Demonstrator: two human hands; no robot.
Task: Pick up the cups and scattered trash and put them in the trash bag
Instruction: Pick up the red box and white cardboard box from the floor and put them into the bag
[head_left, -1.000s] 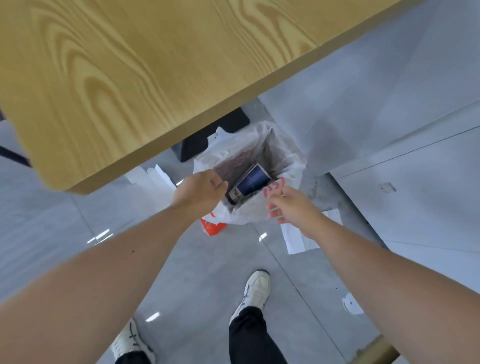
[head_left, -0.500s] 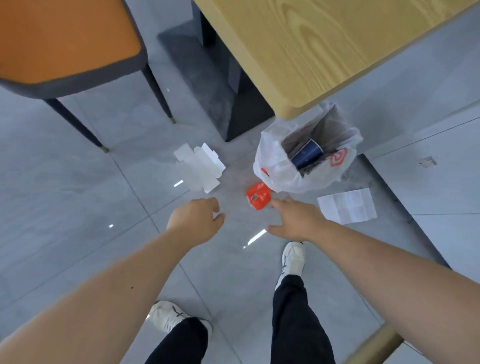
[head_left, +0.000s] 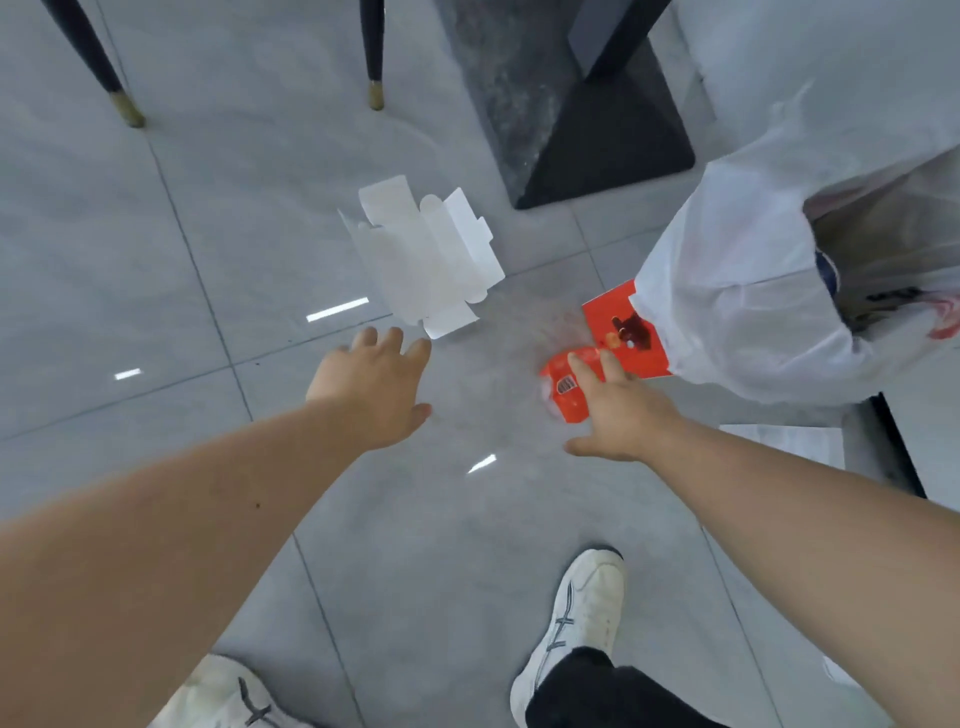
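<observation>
A white plastic trash bag (head_left: 737, 291) stands open on the grey tiled floor at the right, with a dark blue cup (head_left: 827, 270) partly visible inside its mouth. A flattened white cardboard box (head_left: 426, 254) lies on the floor at centre. A crumpled red package (head_left: 621, 338) lies against the foot of the bag. My left hand (head_left: 371, 395) is open, fingers spread, just below the white box and apart from it. My right hand (head_left: 618, 410) is open, with its fingertips touching the red package.
Two dark chair legs (head_left: 374, 52) stand at the top left. The black table base (head_left: 608, 130) sits beyond the white box. A white paper sheet (head_left: 789, 441) lies on the floor under my right forearm. My white shoes (head_left: 576, 618) are at the bottom.
Both hands left the trash bag and moved down toward the floor. The view dropped lower and closer. My left hand opened near the white box; my right reached the red package.
</observation>
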